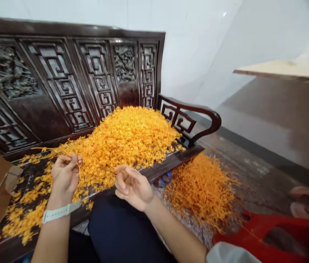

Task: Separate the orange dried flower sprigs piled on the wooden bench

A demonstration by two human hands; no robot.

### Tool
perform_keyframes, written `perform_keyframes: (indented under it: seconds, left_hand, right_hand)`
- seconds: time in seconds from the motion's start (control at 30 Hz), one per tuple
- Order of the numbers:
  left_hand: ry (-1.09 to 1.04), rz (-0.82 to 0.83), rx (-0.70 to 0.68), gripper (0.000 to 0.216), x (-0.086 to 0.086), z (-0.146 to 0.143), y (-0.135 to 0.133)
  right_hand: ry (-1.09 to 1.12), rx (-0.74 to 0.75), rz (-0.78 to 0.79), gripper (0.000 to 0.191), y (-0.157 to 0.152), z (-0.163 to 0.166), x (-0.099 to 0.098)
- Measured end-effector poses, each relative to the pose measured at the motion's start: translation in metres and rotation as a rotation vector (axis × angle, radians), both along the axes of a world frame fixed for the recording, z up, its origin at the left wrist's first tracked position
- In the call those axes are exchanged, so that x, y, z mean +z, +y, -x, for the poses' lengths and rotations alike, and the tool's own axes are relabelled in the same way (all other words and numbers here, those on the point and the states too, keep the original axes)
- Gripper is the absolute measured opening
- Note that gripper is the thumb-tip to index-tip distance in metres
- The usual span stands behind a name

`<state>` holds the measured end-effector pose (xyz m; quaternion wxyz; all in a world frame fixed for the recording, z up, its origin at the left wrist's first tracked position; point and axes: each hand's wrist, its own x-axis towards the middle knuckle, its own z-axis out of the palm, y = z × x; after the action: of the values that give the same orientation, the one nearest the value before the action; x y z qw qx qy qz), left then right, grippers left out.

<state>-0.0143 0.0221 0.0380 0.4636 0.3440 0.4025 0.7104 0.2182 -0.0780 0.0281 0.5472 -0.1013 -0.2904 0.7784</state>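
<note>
Dark trousers (121, 233) fill the near foreground beneath both forearms, above which the left hand (64, 173) pinches a thin orange stem (79, 171) between thumb and fingers, over the scattered edge of a mound of small yellow-orange pieces (132, 135) on a carved wooden bench (168, 163). Just beside that mound, the right hand (134, 186) is loosely curled, and whether its fingertips grip anything I cannot tell. On the floor past the bench's front edge sits a heap of orange strands (203, 190), near a red plastic object (269, 230).
</note>
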Motion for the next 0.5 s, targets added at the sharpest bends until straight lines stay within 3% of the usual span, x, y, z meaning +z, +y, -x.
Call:
perform_keyframes:
  seconds: [0.07, 0.1, 0.23, 0.27, 0.33, 0.4, 0.5]
  left_hand:
    - [0.087, -0.031, -0.109, 0.056, 0.008, -0.014, -0.012]
    - [0.121, -0.027, -0.19, 0.055, 0.011, -0.024, -0.018]
    - [0.189, 0.043, -0.542, 0.046, 0.024, -0.062, -0.043]
    - [0.196, 0.048, -0.605, 0.043, 0.026, -0.07, -0.048]
    - [0.219, 0.045, -0.71, 0.037, 0.027, -0.081, -0.057]
    - [0.251, 0.051, -0.807, 0.033, 0.025, -0.088, -0.061]
    - [0.343, 0.085, -0.923, 0.027, 0.02, -0.099, -0.063]
  right_hand:
    - [-0.163, 0.001, -0.011, 0.032, -0.012, 0.0, -0.015]
    - [-0.271, -0.072, -0.011, 0.035, -0.017, -0.001, -0.023]
    - [-0.865, -0.669, -0.069, 0.083, -0.021, -0.022, -0.046]
    - [-1.02, -0.782, -0.132, 0.097, -0.02, -0.031, -0.047]
    - [-1.246, -0.869, -0.278, 0.113, -0.02, -0.05, -0.045]
    - [-1.308, -0.849, -0.354, 0.102, -0.023, -0.067, -0.039]
    - [-1.156, -0.82, -0.292, 0.072, -0.03, -0.085, -0.031]
